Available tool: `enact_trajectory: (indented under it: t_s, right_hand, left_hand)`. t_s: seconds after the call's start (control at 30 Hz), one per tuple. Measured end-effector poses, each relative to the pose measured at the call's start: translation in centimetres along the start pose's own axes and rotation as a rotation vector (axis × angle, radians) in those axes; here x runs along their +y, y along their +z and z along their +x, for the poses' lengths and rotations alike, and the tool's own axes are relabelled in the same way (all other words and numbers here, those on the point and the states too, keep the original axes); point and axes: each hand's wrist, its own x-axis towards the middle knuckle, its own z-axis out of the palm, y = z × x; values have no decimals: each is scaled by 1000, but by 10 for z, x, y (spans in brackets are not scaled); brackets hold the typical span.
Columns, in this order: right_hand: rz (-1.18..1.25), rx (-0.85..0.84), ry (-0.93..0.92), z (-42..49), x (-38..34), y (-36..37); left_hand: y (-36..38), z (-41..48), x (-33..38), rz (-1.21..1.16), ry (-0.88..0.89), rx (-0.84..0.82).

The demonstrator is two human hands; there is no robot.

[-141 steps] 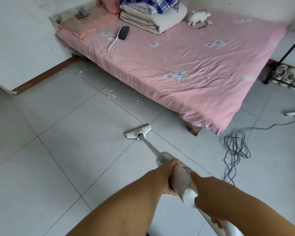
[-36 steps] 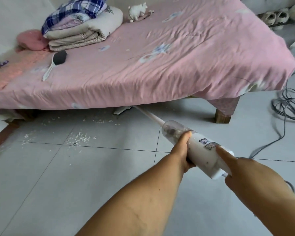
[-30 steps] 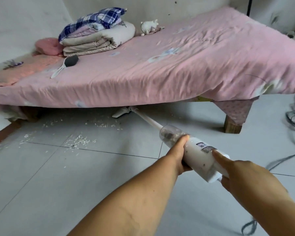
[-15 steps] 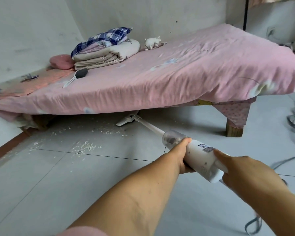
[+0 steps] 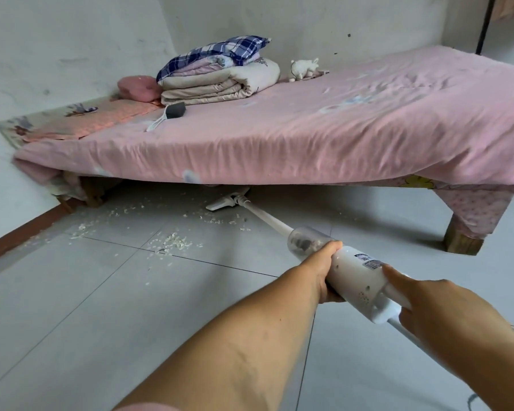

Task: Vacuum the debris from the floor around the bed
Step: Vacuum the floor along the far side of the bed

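Note:
I hold a white stick vacuum [image 5: 357,275] low and nearly flat. My left hand [image 5: 324,271] grips its body just behind the clear dust cup [image 5: 306,242]. My right hand [image 5: 445,310] grips the rear handle, index finger stretched along the body. The thin tube runs forward to the floor head [image 5: 223,202], which lies at the edge of the pink-sheeted bed [image 5: 324,143], partly under the overhang. Pale debris [image 5: 169,243] is scattered on the grey tiles left of and around the head.
A wooden bed leg [image 5: 462,238] stands at the right corner, another at the left [image 5: 91,192] by the wall. Folded quilts [image 5: 217,80], a brush [image 5: 168,115] and a small toy [image 5: 303,68] lie on the bed. A brown skirting [image 5: 18,232] lines the left wall.
My view has dropped lower and closer to the floor. The vacuum head has stayed at the bed's edge while the debris patches remain on the tiles.

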Motion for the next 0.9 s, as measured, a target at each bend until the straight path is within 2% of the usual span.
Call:
enact_trajectory:
  t_s: [0.3, 0.7, 0.9]
  right_hand:
    - [-77, -24, -56, 34, -76, 3]
    - [-72, -15, -161, 48, -117, 2]
    - [-72, -30, -167, 54, -126, 3]
  left_hand:
    - [-73, 1, 30, -95, 37, 6]
    - [-112, -10, 39, -219, 71, 74]
    - [-117, -9, 42, -206, 121, 86]
